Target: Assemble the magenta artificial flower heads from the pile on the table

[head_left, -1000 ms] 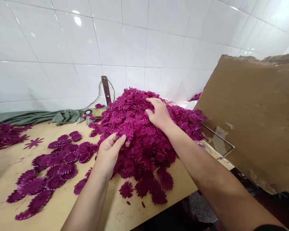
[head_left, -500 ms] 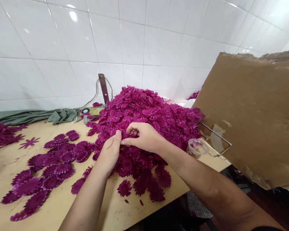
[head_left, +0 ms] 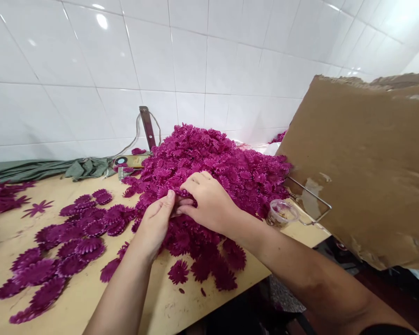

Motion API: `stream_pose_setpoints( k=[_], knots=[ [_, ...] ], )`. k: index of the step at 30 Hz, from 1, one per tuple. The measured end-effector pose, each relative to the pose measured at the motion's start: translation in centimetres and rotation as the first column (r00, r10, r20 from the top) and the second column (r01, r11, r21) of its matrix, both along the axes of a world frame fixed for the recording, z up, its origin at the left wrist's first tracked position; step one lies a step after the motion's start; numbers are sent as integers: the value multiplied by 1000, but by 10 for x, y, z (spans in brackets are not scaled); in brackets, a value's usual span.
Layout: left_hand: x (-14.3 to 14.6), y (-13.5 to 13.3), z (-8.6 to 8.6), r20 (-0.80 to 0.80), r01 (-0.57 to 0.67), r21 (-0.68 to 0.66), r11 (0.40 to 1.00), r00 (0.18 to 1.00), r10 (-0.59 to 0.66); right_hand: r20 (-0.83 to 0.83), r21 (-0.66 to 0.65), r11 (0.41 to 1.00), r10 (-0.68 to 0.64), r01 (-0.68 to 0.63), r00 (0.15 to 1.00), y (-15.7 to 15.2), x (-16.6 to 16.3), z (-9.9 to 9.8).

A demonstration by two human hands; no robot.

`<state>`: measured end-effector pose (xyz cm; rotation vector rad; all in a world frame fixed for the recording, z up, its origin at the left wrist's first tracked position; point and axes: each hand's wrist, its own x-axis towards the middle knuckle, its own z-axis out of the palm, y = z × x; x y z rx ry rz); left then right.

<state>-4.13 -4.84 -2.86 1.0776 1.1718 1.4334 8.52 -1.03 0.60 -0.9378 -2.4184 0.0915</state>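
A tall heap of magenta artificial flower heads [head_left: 202, 149] rises in the middle of the table. In front of it my left hand [head_left: 157, 221] is closed, thumb on top, pinching a magenta flower piece [head_left: 182, 192] mostly hidden by the fingers. My right hand [head_left: 211, 202] meets it from the right, its fingers bent over the same flower piece and its thumb below. How the petals lie between the fingertips is too small to tell. Below the hands, a single flower head [head_left: 179, 271] lies apart from the heap's lower edge.
Stacks of magenta petal discs [head_left: 70, 239] spread over the left of the table [head_left: 91, 298]. A clear plastic tub [head_left: 282, 212] with small bits stands right of the heap, beside a bent wire [head_left: 314, 200] and a large cardboard sheet [head_left: 363, 163]. Green cloth [head_left: 49, 168] lies along the tiled wall.
My right hand's fingers have curled down and closed in over the left fingertips at the flower piece. My left hand has stayed nearly in place. The view has shifted slightly.
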Motion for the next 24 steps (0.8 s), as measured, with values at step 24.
stream_pose_setpoints(
  k=[24],
  knots=[
    [19, 12, 8, -148, -128, 178, 976, 977, 155, -557, -570, 791, -173, -222, 812, 29, 0, -12]
  ],
)
